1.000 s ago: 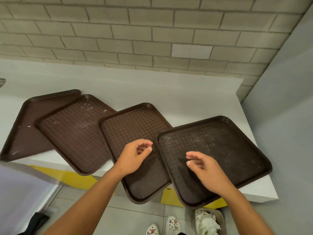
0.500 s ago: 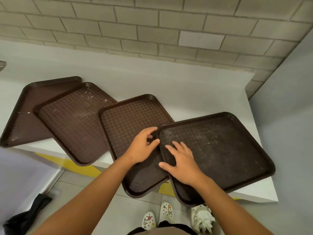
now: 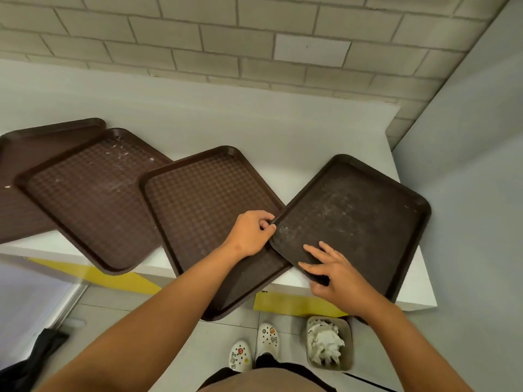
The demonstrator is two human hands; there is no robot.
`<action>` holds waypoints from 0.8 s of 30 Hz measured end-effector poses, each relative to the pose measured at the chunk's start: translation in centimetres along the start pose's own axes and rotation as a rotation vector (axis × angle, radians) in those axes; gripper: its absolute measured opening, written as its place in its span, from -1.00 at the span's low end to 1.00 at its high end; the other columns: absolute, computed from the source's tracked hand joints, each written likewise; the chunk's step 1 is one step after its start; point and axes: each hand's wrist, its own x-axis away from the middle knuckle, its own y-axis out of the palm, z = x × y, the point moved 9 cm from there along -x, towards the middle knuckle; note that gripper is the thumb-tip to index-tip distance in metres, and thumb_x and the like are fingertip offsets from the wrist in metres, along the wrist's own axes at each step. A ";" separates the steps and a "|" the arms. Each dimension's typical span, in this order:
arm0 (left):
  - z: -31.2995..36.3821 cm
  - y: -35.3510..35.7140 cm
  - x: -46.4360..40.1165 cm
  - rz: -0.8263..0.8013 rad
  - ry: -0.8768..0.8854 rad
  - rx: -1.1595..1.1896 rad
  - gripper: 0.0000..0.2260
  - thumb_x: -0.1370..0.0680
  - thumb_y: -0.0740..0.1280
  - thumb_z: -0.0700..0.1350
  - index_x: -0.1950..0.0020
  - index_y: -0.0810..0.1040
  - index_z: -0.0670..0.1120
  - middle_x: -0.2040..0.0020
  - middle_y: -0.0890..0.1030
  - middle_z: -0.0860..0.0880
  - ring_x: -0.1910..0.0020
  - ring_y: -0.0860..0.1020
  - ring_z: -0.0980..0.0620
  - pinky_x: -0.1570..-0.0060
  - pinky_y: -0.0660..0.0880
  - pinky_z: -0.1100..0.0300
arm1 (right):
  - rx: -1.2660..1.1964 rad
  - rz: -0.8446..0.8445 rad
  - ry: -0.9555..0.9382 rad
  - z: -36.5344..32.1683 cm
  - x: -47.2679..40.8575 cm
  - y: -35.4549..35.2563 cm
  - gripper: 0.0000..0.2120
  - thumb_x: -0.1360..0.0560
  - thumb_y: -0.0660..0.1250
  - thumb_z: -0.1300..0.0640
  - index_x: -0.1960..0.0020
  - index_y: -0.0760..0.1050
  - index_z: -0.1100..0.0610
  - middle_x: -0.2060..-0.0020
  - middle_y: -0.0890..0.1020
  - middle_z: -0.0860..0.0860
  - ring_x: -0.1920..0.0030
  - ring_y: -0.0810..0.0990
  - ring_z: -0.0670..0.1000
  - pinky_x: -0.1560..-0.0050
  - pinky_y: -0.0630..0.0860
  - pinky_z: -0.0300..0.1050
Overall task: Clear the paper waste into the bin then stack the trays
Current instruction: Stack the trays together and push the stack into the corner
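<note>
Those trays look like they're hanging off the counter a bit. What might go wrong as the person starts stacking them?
The middle tray juts well past the counter edge; sliding the rightmost tray over it might tip it to the floor. The left hand pinches only that tray's corner and the right hand grips its near edge, so it may slip. A falling tray might hit the bin below.
</note>
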 end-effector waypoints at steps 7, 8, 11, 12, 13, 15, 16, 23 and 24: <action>1.4 2.4 1.4 -0.019 -0.034 0.005 -0.65 -0.57 0.40 -0.08 -0.35 0.55 -0.02 0.39 0.60 0.08 0.35 0.56 0.29 0.03 0.45 0.40 | 0.003 -0.048 0.096 2.4 1.3 -1.5 -0.57 -0.61 0.29 0.05 -0.46 0.42 -0.19 -0.59 0.17 -0.19 -0.62 0.00 -0.03 -0.58 0.08 -0.01; 1.4 2.8 1.7 -0.023 -0.043 0.010 -0.66 -0.57 0.40 -0.08 -0.35 0.55 -0.02 0.38 0.61 0.07 0.34 0.58 0.27 0.05 0.46 0.39 | -0.019 -0.029 0.108 2.2 1.2 -1.7 -0.59 -0.62 0.30 0.00 -0.45 0.43 -0.19 -0.59 0.19 -0.18 -0.62 0.03 -0.03 -0.58 0.09 -0.02; 1.7 3.8 2.6 -0.038 -0.072 0.041 -0.66 -0.55 0.42 -0.07 -0.32 0.55 0.00 0.32 0.67 0.00 0.25 0.65 0.16 0.06 0.52 0.33 | -0.052 0.019 0.100 1.0 0.3 -1.7 -0.60 -0.61 0.30 -0.10 -0.45 0.44 -0.17 -0.58 0.23 -0.15 -0.60 0.07 -0.03 -0.57 0.09 -0.04; 1.7 4.2 3.1 -0.048 -0.079 0.057 -0.66 -0.54 0.43 -0.08 -0.31 0.54 0.01 0.31 0.68 -0.01 0.25 0.66 0.15 0.06 0.55 0.29 | -0.071 0.030 0.094 0.7 0.1 -1.5 -0.59 -0.60 0.30 -0.13 -0.44 0.45 -0.17 -0.58 0.24 -0.13 -0.60 0.07 -0.02 -0.57 0.09 -0.03; 1.9 4.7 3.5 -0.061 -0.080 0.072 -0.67 -0.54 0.42 -0.08 -0.31 0.54 0.01 0.32 0.68 -0.02 0.25 0.67 0.14 0.07 0.57 0.27 | -0.093 0.040 0.092 0.5 -0.1 -1.4 -0.59 -0.60 0.31 -0.14 -0.44 0.45 -0.16 -0.57 0.25 -0.12 -0.60 0.08 -0.01 -0.57 0.09 -0.02; 2.3 5.6 4.5 -0.098 -0.069 0.085 -0.69 -0.55 0.42 -0.08 -0.29 0.54 0.03 0.32 0.69 -0.03 0.27 0.67 0.12 0.14 0.57 0.27 | -0.132 0.076 0.095 0.5 -0.2 -1.3 -0.61 -0.60 0.30 -0.15 -0.42 0.48 -0.16 -0.56 0.28 -0.12 -0.59 0.10 -0.02 -0.57 0.11 -0.02; 2.4 6.0 4.9 -0.118 -0.064 0.086 -0.69 -0.55 0.41 -0.08 -0.29 0.53 0.04 0.31 0.69 -0.02 0.28 0.66 0.14 0.19 0.54 0.30 | -0.144 0.099 0.098 0.7 -0.2 -1.4 -0.63 -0.61 0.29 -0.14 -0.40 0.49 -0.15 -0.55 0.30 -0.12 -0.58 0.12 -0.03 -0.57 0.12 -0.03; 1.9 4.1 4.9 -0.069 -0.013 0.089 -0.81 -0.56 0.40 -0.07 -0.16 0.63 0.00 0.26 0.68 -0.01 0.26 0.61 0.23 0.04 0.55 0.28 | -0.050 0.122 0.070 2.1 0.2 -1.2 -0.70 -0.59 0.35 -0.08 -0.31 0.58 -0.15 -0.53 0.32 -0.12 -0.56 0.15 -0.05 -0.54 0.13 -0.10; 1.5 3.3 4.9 -0.045 -0.010 0.073 -0.82 -0.55 0.41 -0.07 -0.15 0.64 0.00 0.22 0.67 0.01 0.25 0.59 0.23 0.03 0.54 0.30 | -0.051 0.120 0.071 2.2 0.3 -1.2 -0.71 -0.58 0.35 -0.09 -0.30 0.59 -0.15 -0.53 0.32 -0.12 -0.56 0.14 -0.04 -0.54 0.13 -0.10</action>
